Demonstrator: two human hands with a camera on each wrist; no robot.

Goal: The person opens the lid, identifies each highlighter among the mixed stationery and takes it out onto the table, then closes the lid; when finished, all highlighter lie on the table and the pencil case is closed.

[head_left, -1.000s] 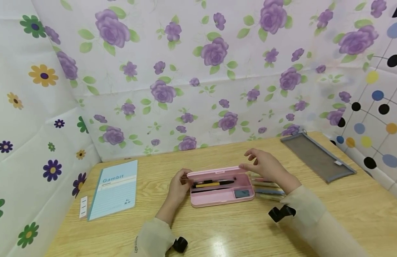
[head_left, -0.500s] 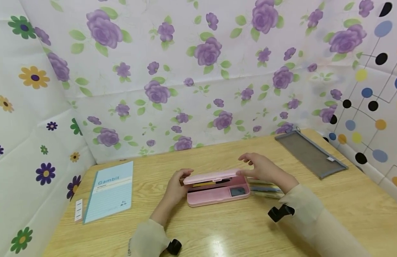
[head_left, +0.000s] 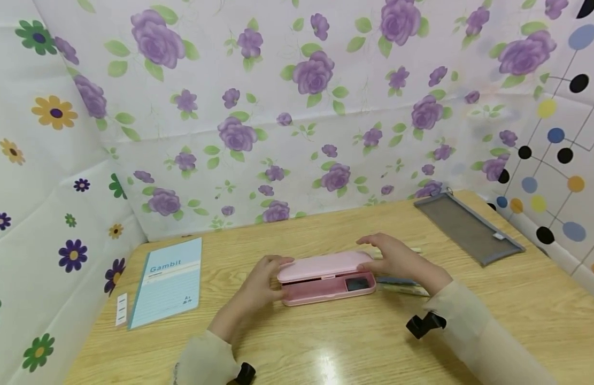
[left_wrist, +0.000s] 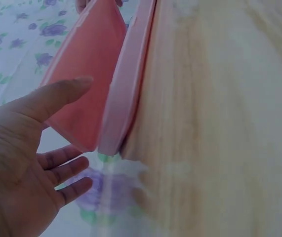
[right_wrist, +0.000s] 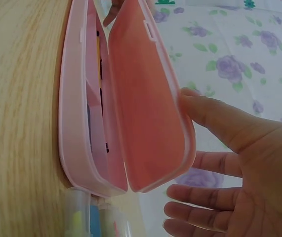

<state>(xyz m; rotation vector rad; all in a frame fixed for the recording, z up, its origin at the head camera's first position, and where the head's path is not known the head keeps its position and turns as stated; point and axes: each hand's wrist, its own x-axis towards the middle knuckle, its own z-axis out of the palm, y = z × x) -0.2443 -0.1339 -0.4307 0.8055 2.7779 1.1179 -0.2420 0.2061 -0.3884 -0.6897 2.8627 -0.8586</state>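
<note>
A pink pencil case [head_left: 316, 290] lies on the table with its hinged lid [head_left: 325, 265] half lowered over it. At its left end is my left hand [head_left: 259, 284], fingers at the lid's corner and thumb near the front of the box. My right hand [head_left: 394, 259] is at the right end; its thumb touches the lid's rim, while the other fingers stretch out behind the lid, as the right wrist view shows. A dark eraser-like block [head_left: 357, 284] sits in the small right compartment. A yellow-and-black pen [right_wrist: 100, 61] shows inside the case in the right wrist view.
Several pens or markers [head_left: 403, 289] lie right of the case, partly under my right forearm. A grey mesh zip pouch [head_left: 470, 227] is at the back right. A blue notebook [head_left: 168, 283] and a small white strip [head_left: 121, 309] lie on the left. Floral sheets hang behind the table.
The lid has swung down toward the front, hiding the pens in the case in the head view. My left thumb has shifted to the front of the case; my right hand moved with the lid.
</note>
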